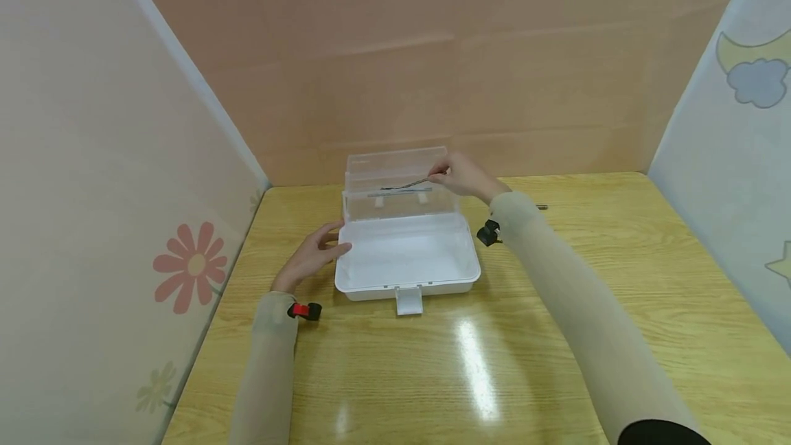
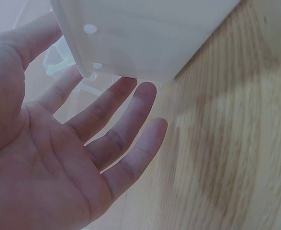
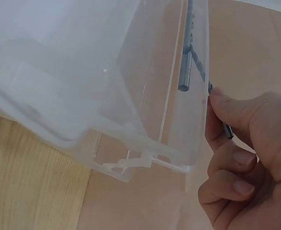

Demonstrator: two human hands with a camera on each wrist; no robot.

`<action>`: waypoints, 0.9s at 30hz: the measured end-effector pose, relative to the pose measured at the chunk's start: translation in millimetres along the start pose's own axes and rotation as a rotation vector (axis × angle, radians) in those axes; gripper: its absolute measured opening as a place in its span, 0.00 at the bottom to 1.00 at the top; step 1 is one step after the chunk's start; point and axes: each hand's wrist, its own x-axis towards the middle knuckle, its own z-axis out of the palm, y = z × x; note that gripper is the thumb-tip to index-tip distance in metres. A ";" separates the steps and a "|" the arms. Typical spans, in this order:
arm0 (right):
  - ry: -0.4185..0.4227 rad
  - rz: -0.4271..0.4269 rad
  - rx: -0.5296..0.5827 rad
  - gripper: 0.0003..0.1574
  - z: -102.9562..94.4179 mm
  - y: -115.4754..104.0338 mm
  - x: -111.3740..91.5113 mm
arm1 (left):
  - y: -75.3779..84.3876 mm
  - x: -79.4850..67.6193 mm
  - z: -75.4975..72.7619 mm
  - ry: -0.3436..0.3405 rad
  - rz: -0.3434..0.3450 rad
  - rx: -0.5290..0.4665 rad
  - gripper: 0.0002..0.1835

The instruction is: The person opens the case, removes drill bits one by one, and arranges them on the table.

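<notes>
A white plastic storage box [image 1: 408, 253] stands on the table with its hinged lid raised at the back and its front latch folded down. The lid has clear plastic compartments [image 1: 395, 163]. Above them, my right hand [image 1: 463, 177] pinches a thin dark drill bit [image 3: 228, 130] between thumb and index finger. Another drill bit [image 3: 184, 72] with spiral flutes lies in a clear compartment, and the held bit slants across behind it. At the box's left side is my left hand [image 1: 312, 256], thumb on the rim and fingers loosely extended along the outer wall [image 2: 145, 43].
The wooden table [image 1: 383, 376] runs back to a brown covered wall [image 1: 432, 74]. A short metal rod end [image 1: 542, 207] shows on the table behind my right forearm. Pale panels with printed flowers [image 1: 196, 264] and a moon [image 1: 750, 50] flank the sides.
</notes>
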 end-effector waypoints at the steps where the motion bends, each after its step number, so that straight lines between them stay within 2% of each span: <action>1: 0.009 0.008 0.004 0.18 -0.6 1.1 -1.6 | 0.0 0.4 -0.3 0.000 0.000 0.003 0.41; 7: 0.076 0.036 0.047 0.20 -1.5 12.9 -10.8 | -0.2 2.6 -1.3 -0.004 -0.002 0.000 0.42; 15: 0.195 0.017 0.118 0.19 -1.2 26.3 -25.5 | 1.5 2.9 -2.2 -0.012 -0.001 -0.010 0.41; 21: 0.200 0.047 0.150 0.20 -1.2 37.8 -37.7 | 1.6 3.5 -4.3 0.001 0.002 0.004 0.41; 27: 0.190 0.034 0.179 0.22 0.7 49.1 -52.2 | 0.2 0.9 -5.9 0.006 0.000 -0.010 0.41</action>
